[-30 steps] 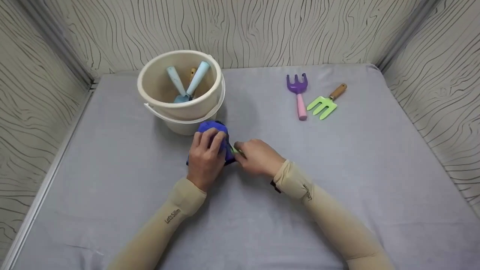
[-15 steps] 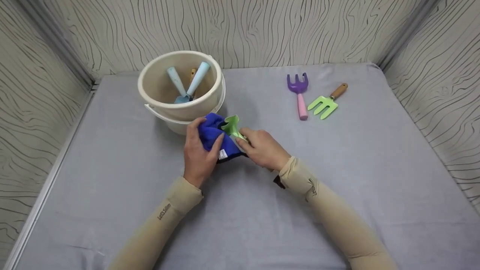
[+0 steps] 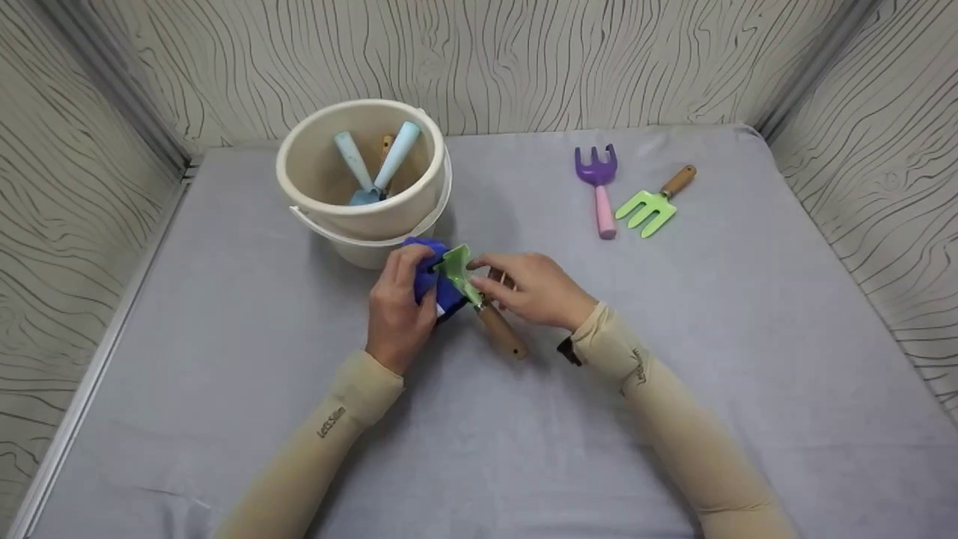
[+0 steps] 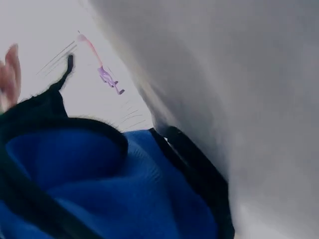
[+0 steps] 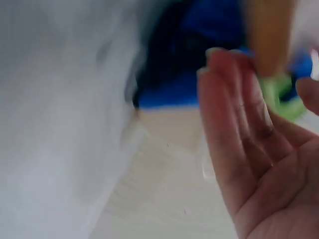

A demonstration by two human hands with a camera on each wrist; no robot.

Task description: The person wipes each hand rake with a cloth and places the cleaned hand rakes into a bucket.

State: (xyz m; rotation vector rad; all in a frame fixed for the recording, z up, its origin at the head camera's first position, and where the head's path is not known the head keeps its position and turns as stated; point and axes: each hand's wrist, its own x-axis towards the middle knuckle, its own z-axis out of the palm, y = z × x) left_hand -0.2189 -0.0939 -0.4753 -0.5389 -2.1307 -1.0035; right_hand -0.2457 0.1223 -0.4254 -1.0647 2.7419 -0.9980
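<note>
Just in front of the white bucket, my left hand (image 3: 399, 307) grips a blue cloth (image 3: 426, 283) with dark edging. Against the cloth lies the green blade of a small hand trowel (image 3: 455, 263), its wooden handle (image 3: 501, 332) pointing down and to the right. My right hand (image 3: 535, 288) is at the blade's right side, thumb and fingertips close to it and parted. In the right wrist view that hand's fingers (image 5: 217, 114) are mostly straight, with the wooden handle beyond them. Folds of the cloth (image 4: 114, 189) fill the lower left wrist view.
The white bucket (image 3: 359, 224) holds tools with light blue handles (image 3: 398, 153) and one with a wooden handle. At the back right lie a purple hand fork (image 3: 596, 176) with a pink handle and a green hand fork (image 3: 647, 211) with a wooden handle. Patterned walls enclose the grey-covered table.
The trowel, mostly hidden at first, has come into sight and turned so its handle shows toward the lower right. My right hand has loosened from it and shifted slightly right.
</note>
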